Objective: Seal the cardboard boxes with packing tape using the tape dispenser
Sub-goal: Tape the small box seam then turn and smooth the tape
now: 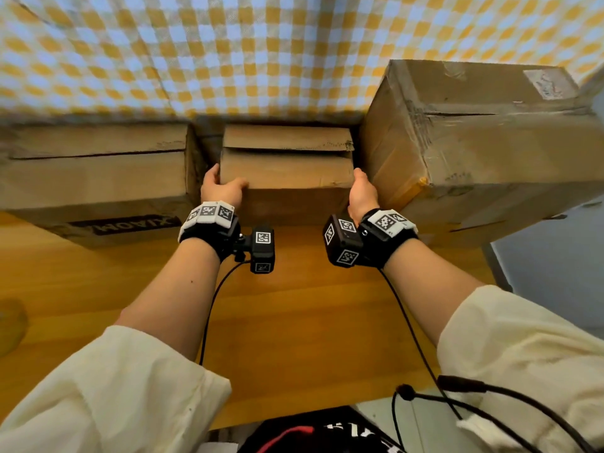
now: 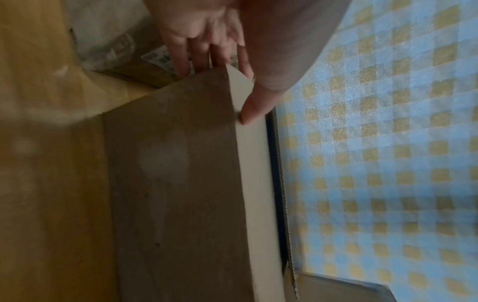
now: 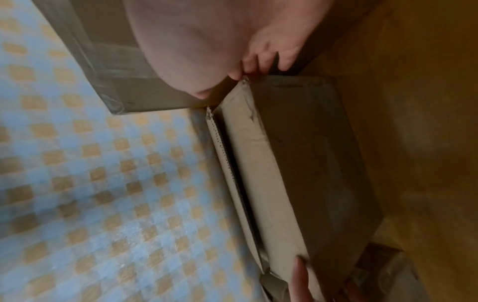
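Cardboard box [image 1: 287, 168] between gripping hands [image 1: 220, 188]

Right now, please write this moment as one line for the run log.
stage: fetching box | left hand: grips left end of small brown cardboard box | right hand: grips right end | flaps: unsealed | tape dispenser: not in view

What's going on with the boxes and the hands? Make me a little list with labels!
Boxes: three cardboard ones on a wooden table
Middle box: smallest, flaps not taped, a gap shows between them
Left hand: grips the middle box's left end, thumb on top
Right hand: holds its right end
Left box: has printed letters on the front
Right box: biggest, old tape and a label on it
Tape dispenser: not in view
Behind: checked yellow cloth
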